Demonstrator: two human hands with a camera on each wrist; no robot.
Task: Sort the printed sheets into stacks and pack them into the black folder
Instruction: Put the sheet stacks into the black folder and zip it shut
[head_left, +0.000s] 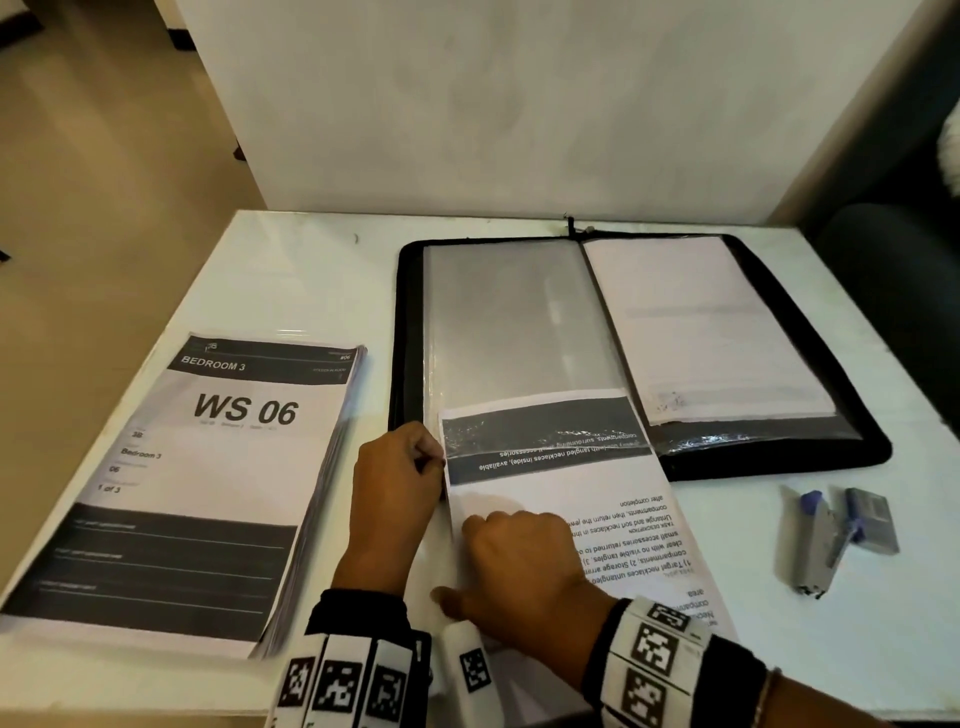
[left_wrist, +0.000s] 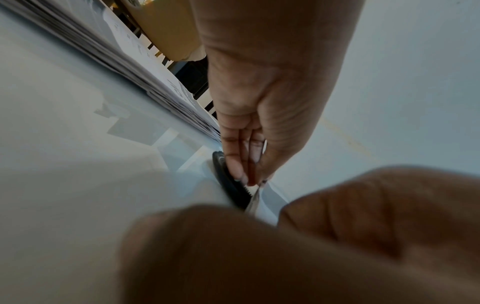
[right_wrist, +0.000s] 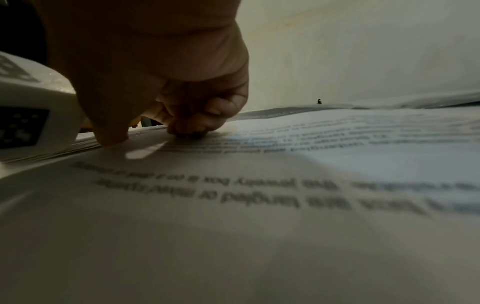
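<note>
Near, the right hand (head_left: 524, 566) presses curled fingers (right_wrist: 192, 123) on a white printed sheet (head_left: 587, 499), half inside a clear sleeve (head_left: 519, 322) of the open black zip folder (head_left: 852, 415); the left hand (head_left: 395, 483) pinches the sleeve's edge. Left on the white surface (head_left: 291, 280) lies a stack headed "WS 06" (head_left: 208, 467).
</note>
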